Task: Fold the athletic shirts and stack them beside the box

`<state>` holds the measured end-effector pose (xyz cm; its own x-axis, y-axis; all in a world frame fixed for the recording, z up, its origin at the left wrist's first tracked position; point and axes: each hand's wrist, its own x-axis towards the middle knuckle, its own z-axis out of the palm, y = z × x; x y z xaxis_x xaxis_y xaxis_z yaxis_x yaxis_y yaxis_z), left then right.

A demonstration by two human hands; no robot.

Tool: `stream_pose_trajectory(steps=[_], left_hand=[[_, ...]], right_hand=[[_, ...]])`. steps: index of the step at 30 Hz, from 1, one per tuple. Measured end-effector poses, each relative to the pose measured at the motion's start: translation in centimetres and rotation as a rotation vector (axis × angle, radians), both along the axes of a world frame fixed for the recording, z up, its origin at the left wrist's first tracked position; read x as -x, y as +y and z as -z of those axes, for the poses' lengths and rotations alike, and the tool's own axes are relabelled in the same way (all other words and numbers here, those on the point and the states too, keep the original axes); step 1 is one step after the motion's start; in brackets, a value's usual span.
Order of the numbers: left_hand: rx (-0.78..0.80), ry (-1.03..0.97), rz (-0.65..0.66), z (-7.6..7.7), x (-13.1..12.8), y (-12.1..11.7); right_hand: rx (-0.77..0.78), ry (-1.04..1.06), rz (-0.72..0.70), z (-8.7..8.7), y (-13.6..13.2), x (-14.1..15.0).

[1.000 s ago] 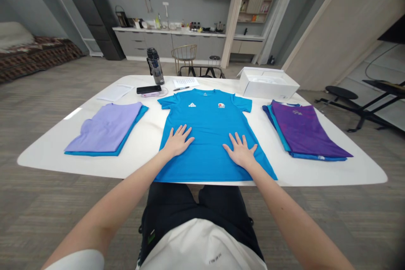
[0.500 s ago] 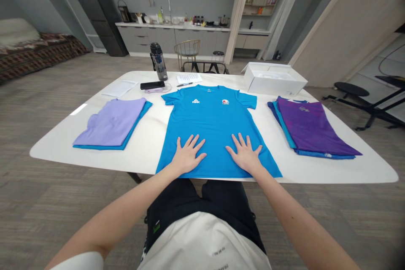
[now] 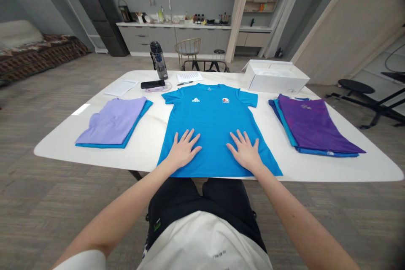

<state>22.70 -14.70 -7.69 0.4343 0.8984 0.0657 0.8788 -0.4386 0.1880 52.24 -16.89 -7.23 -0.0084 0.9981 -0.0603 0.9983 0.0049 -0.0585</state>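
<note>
A blue T-shirt (image 3: pixel 210 116) lies spread flat, front up, its collar toward the far side and its hem along the near table edge. My left hand (image 3: pixel 183 150) rests flat on its lower left part, fingers spread. On the lower right part lies my right hand (image 3: pixel 246 152), also flat with fingers apart. Left of the shirt is a folded stack with a lilac garment (image 3: pixel 112 120) on top of a blue one. A purple folded shirt (image 3: pixel 311 124) tops another stack of several blue garments on the right.
The white table (image 3: pixel 142 152) carries a water bottle (image 3: pixel 158 61), a black phone (image 3: pixel 152 84), a pen (image 3: pixel 185 83), paper sheets (image 3: pixel 120 87) and an open white box (image 3: pixel 275 78). Chairs stand beyond its far edge.
My left hand has slid slightly left and away from me over the shirt. My right hand has shifted forward a little. The shirt stays flat.
</note>
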Motion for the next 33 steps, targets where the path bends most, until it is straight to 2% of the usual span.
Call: stream_pose_trajectory(steps=[3, 10, 13, 18, 25, 33], left_hand=[[0.022, 0.011, 0.019, 0.3, 0.0, 0.4], [0.004, 0.025, 0.121, 0.4, -1.3, -2.3], [-0.002, 0.026, 0.13, 0.1, -1.8, -1.6], [-0.02, 0.022, 0.075, -0.6, -3.4, 2.9], [-0.039, 0.036, 0.043, -1.0, -6.6, 9.8], [-0.009, 0.026, -0.028, -0.4, -8.0, 17.3]], right_hand=[[0.047, 0.006, 0.071, 0.3, 0.0, -0.6], [0.083, -0.028, 0.114, 0.6, -2.7, 0.2], [0.06, -0.045, 0.087, 0.5, -2.2, 0.5], [-0.051, -0.018, -0.028, 0.0, 2.1, 1.0], [-0.079, 0.018, -0.019, -0.4, 10.2, 1.6], [-0.069, 0.021, -0.002, 0.5, 17.1, -1.1]])
